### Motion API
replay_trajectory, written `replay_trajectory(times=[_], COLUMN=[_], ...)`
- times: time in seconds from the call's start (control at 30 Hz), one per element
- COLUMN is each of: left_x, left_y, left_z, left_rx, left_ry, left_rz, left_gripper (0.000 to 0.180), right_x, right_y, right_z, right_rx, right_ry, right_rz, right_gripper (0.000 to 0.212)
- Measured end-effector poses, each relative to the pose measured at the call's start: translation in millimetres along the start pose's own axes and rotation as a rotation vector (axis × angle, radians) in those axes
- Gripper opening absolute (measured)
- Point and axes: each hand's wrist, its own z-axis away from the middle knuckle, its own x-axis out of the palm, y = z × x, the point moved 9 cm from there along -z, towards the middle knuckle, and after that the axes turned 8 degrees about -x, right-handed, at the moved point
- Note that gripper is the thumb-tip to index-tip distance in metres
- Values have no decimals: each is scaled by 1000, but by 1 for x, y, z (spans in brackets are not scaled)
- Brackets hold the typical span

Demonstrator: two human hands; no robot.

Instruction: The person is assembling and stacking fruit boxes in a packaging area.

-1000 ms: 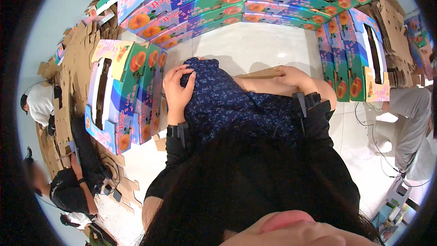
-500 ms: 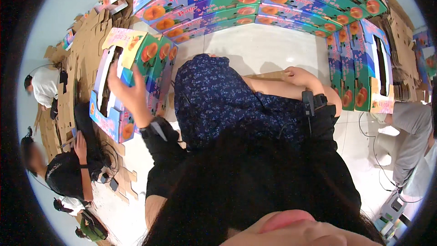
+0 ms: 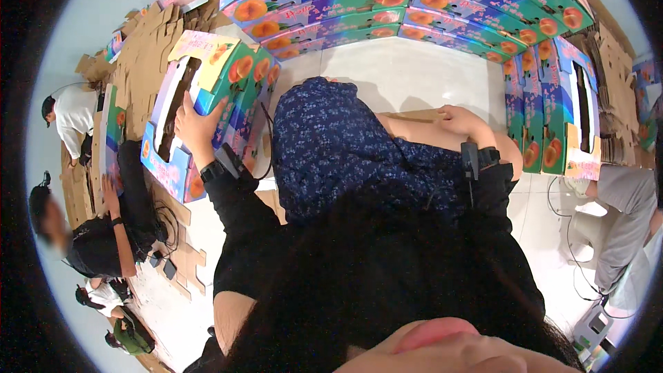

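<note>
At the left, a standing row of colourful fruit cartons (image 3: 245, 90) shows printed peaches, green and blue sides and a dark handle slot in the upper face. My left hand (image 3: 198, 124) lies on the nearest carton beside that slot. Its thumb and index finger are spread apart, the other fingers are bent toward the slot, and nothing is lifted. My right hand (image 3: 457, 120) rests loosely on my bare leg by the knee with nothing visible in it; its fingertips are partly hidden. Dark bands with small devices sit on both wrists.
Stacked peach-print cartons (image 3: 331, 10) form a wall ahead, and more cartons (image 3: 545, 107) stand at right. Flattened cardboard (image 3: 148, 48) piles up at left. A co-worker (image 3: 103, 242) sits at left; another person's grey-trousered leg (image 3: 625, 197) and cables (image 3: 572, 235) are at right.
My left hand has come down from above the carton onto its upper face. My right hand stays on my leg. The co-worker at left now has a colourful carton standing in front.
</note>
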Motion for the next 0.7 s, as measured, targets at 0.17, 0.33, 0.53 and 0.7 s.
replay_trajectory(times=[0.17,0.33,0.53,0.7], left_x=[-15,-36,-84,-123], left_y=[4,9,24,19], left_z=[6,26,64,76], left_rx=[-13,20,115,220], left_ry=[44,197,452,693], left_rz=[60,116,155,290], left_gripper=[99,96,93,98], right_x=[-4,-3,1,-2], right_y=[-9,-8,2,-5], right_z=[5,8,3,5], right_rx=[25,37,13,-13], right_ry=[-14,10,36,39], right_rz=[12,-17,-36,20], right_gripper=[48,48,50,50])
